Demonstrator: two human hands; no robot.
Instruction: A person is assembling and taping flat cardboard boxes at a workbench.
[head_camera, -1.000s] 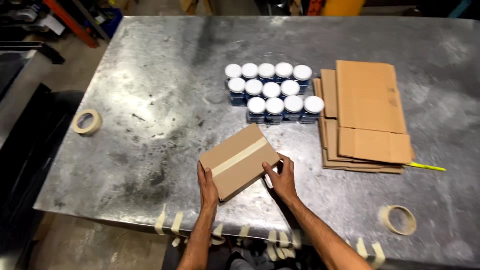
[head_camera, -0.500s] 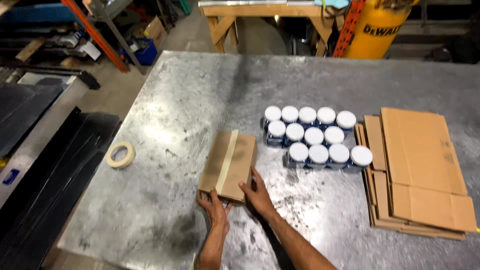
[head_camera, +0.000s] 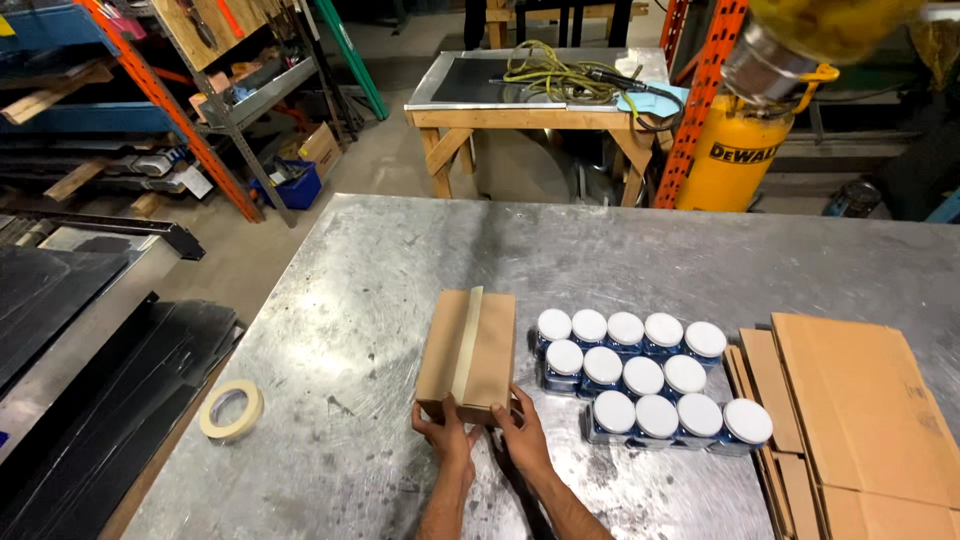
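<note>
— Both hands were on the near end of the cardboard box (head_camera: 468, 354), weren't they?

— Yes. Left hand (head_camera: 441, 436) gripped the near left corner, right hand (head_camera: 522, 435) the near right edge, fingers clamped on the card, hands close side by side. The box sat taped shut on the metal surface (head_camera: 380, 260), a pale tape strip (head_camera: 466, 342) running along its top from 6 toward 12 o'clock.

— How would you handle it well from there?

— My judgement: keep the thumbs low on the end face and move it flat along the surface, so the tape seam stays pressed and the box does not tip.

— What lay around it?

— At 3 o'clock of the box, just beside it and perhaps touching, stood a cluster of blue jars with white lids (head_camera: 643, 377), in three rows. Further toward 3 o'clock lay a stack of flat cardboard sheets (head_camera: 860, 410). At 8 o'clock, near the surface's left edge, lay a roll of masking tape (head_camera: 231, 409), well apart from the box.

— Anything in the way?

— Only the jars, I'd say; any swing toward 3 o'clock could knock them. Toward 12 and 9 o'clock the metal looked bare. Beyond the surface at 12 o'clock stood a wooden workbench (head_camera: 530, 110), and a yellow tank (head_camera: 740, 160) at 1 o'clock.
</note>
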